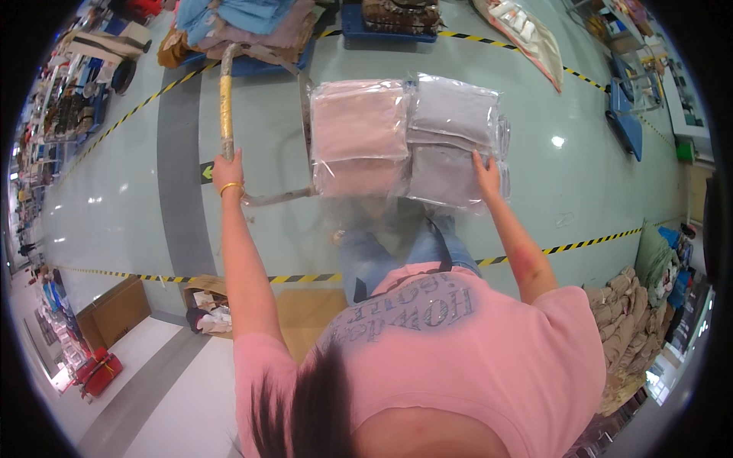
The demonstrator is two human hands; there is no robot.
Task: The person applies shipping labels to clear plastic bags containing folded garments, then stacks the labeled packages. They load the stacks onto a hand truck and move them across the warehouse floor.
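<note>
My left hand (pixel 228 173), with a yellow bangle at the wrist, is closed around the tubular metal handle (pixel 226 97) of a cart, which is partly wrapped in yellow. Stacks of folded pink textiles in clear plastic bags (pixel 359 123) lie on the cart, beside the handle's frame. Adjoining them on the right are stacks of bagged grey textiles (pixel 455 109). My right hand (pixel 487 176) rests on the outer edge of the lower grey stack, fingers apart. The bags hide the cart's deck.
Beyond the cart, blue platforms (pixel 389 34) carry piled fabric. Yellow-and-black tape (pixel 298 279) marks the floor. An open cardboard box (pixel 209 303) stands at lower left, and a heap of beige textiles (pixel 621 320) lies at right. A blue cart (pixel 625 120) is at upper right.
</note>
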